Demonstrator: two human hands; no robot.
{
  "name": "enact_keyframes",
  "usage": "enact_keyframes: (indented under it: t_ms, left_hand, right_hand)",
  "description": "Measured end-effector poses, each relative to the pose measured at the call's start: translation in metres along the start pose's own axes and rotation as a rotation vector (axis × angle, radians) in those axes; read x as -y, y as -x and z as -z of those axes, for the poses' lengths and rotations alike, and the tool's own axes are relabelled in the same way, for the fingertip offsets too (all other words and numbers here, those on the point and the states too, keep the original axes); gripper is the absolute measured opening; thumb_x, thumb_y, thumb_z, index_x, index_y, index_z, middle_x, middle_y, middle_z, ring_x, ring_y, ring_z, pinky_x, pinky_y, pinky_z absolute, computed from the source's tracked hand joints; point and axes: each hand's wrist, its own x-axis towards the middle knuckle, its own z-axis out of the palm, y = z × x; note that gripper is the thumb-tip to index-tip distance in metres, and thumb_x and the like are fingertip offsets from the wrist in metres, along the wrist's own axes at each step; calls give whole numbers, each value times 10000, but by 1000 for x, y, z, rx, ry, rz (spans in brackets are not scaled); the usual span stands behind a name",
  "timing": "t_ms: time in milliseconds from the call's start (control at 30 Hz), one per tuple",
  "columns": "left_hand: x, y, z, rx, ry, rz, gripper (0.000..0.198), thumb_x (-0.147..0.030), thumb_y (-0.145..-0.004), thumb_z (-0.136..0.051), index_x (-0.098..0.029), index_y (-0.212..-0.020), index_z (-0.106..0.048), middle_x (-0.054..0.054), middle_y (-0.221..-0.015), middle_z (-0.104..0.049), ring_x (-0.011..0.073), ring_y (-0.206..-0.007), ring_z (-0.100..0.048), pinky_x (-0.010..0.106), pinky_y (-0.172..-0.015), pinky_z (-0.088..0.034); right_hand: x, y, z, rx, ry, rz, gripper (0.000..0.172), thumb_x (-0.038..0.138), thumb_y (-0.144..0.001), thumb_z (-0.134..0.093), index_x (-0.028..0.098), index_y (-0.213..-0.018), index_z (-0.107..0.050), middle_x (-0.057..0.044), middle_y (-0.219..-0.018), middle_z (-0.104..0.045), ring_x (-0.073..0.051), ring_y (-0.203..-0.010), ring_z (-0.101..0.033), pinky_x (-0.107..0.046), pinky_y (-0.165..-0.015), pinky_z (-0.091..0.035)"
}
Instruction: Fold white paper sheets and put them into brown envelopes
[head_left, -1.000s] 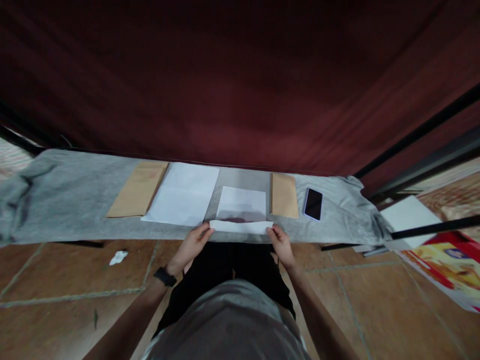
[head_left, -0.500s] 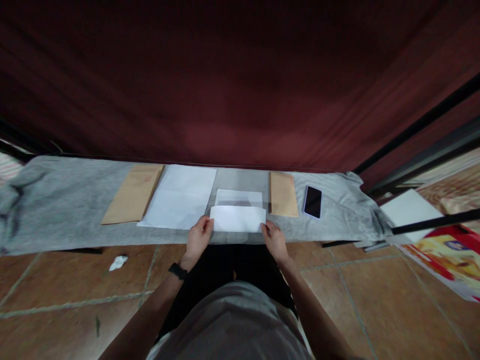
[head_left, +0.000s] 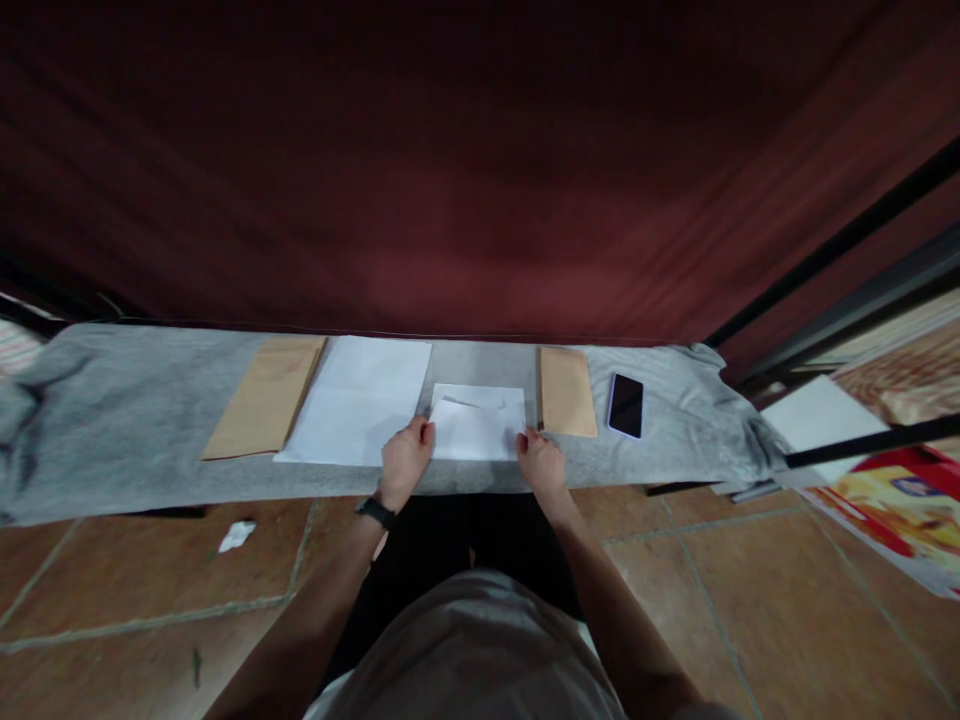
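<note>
Clamped on white sheet (head_left: 469, 435) at 2 sides with left hand (head_left: 407, 455) and right hand (head_left: 541, 460). Keep level, square to paper underneath (head_left: 504, 394); pinch lightly against creasing.

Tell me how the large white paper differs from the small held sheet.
The large white paper covers more area than the small held sheet. The left hand and right hand pinch the small held sheet; neither holds the large white paper. The large white paper lies on gray cloth, the small held sheet over another sheet. Both are white.

Matt paper sheet (head_left: 476, 438), wrinkled cloth (head_left: 679, 425)
</note>
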Motion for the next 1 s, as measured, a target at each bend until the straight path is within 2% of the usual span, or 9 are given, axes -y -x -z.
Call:
enact_keyframes:
  t_ms: [133,367,600,767,1000]
  left_hand:
    - [-2,-10,-2,1,-33,-33,361,-387,-1020,-359,-199,-1124,-650,98,-896,-745,239,-824,-707,284,-670,-430]
    - [-9,-27,-2,22,-113,-31,397,-395,-1020,-338,-181,-1151,-645,121,-910,-748,243,-832,-713,290,-703,-458]
    - [-13,-40,-7,9,-152,-45,411,-377,-1023,-316,-169,-1191,-628,136,-927,-746,246,-847,-722,312,-747,-489]
    - [-17,-47,-9,40,-175,-20,430,-371,-1021,-306,-169,-1240,-615,146,-937,-745,266,-893,-726,336,-773,-507]
    - [-20,-52,-11,42,-178,-20,440,-368,-1024,-281,-170,-1237,-612,142,-936,-748,273,-898,-729,338,-751,-511]
  right_hand:
    - [4,-7,-5,-43,8,-16,329,315,-1040,-424,116,-1124,-671,-151,-833,-752,-226,-730,-735,-299,-690,-520]
    - [7,-14,-10,-151,-62,-35,382,322,-1053,-345,131,-1293,-574,-168,-1008,-743,-231,-775,-724,-331,-743,-529]
    - [6,-11,-19,-258,-135,55,460,341,-1045,-304,107,-1393,-493,-224,-1189,-655,-271,-984,-665,-408,-890,-506]
    - [10,-11,-19,-261,-114,107,424,267,-1015,-400,107,-1397,-489,-218,-1279,-596,-300,-1129,-579,-444,-927,-491]
    - [25,-15,-29,-225,-151,322,445,267,-1014,-434,120,-1430,-492,-179,-1520,-458,-300,-1395,-404,-464,-1108,-374]
